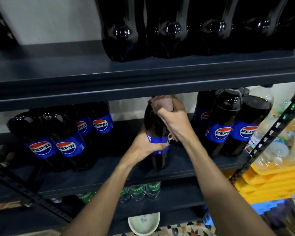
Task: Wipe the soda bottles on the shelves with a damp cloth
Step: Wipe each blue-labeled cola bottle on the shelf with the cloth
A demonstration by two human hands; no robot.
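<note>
A large dark Pepsi bottle with a blue label stands near the front middle of the dark middle shelf. My left hand grips it around the label. My right hand holds a pinkish cloth bunched over the bottle's neck and cap, which are hidden. Several more Pepsi bottles stand at the left of the same shelf, and others at the right.
The upper shelf carries a row of big dark bottles. Green Sprite bottles sit on the shelf below. A white bowl rests on the floor. Yellow trays and wrapped plastic goods lie at the right, beyond a perforated upright.
</note>
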